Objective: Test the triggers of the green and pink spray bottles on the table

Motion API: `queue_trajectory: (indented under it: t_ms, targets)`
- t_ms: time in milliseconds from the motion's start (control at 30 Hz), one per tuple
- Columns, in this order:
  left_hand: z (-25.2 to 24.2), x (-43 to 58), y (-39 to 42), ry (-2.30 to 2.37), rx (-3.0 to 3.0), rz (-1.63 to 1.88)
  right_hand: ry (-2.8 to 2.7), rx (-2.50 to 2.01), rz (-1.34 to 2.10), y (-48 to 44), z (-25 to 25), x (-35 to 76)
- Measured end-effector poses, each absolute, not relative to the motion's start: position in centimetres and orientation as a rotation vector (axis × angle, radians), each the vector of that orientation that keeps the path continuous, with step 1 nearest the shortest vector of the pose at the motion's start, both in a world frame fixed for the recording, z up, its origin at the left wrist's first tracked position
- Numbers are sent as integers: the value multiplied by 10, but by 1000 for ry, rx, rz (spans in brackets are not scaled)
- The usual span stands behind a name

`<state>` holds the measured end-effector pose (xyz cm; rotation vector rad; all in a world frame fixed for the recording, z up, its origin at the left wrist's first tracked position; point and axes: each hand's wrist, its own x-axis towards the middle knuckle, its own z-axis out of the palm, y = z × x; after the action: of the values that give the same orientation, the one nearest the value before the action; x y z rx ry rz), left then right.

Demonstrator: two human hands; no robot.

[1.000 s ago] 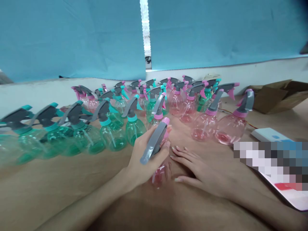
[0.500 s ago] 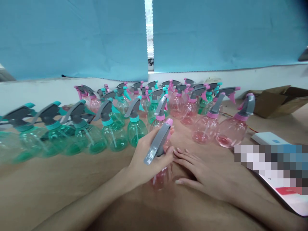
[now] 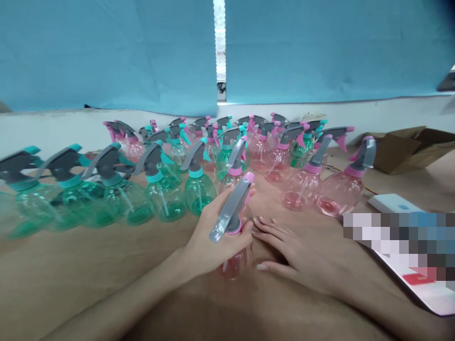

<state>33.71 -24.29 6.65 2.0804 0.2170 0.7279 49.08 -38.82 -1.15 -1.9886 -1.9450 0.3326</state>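
Note:
My left hand (image 3: 216, 237) grips a spray bottle by its neck. The bottle has a grey sprayer head (image 3: 229, 213) with a pink nozzle and a clear pink body (image 3: 234, 265), which hangs below my fingers with its lower part near the table. My right hand (image 3: 287, 248) lies flat on the brown table surface (image 3: 71, 251), fingers spread, its fingertips close to the held bottle. Rows of green spray bottles (image 3: 163, 201) stand to the left and ahead, and pink ones (image 3: 304, 187) stand ahead and to the right.
A cardboard box (image 3: 401, 151) sits at the far right behind a thin wire (image 3: 355, 180). A white box (image 3: 393, 203) lies near the right edge, above a pixelated patch (image 3: 398, 241). A low white wall and blue curtain (image 3: 106, 52) close off the back.
The held bottle has turned slightly in my left hand, showing its pink collar. The view has shifted a little. My right hand and the standing bottles stay in place.

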Motion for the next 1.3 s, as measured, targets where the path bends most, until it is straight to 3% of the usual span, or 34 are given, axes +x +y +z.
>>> queue_trajectory:
  t_ms: [1300]
  targets:
    - [82,335,-245,159,2179,840,-1903,-1951,354,-390,-11,491]
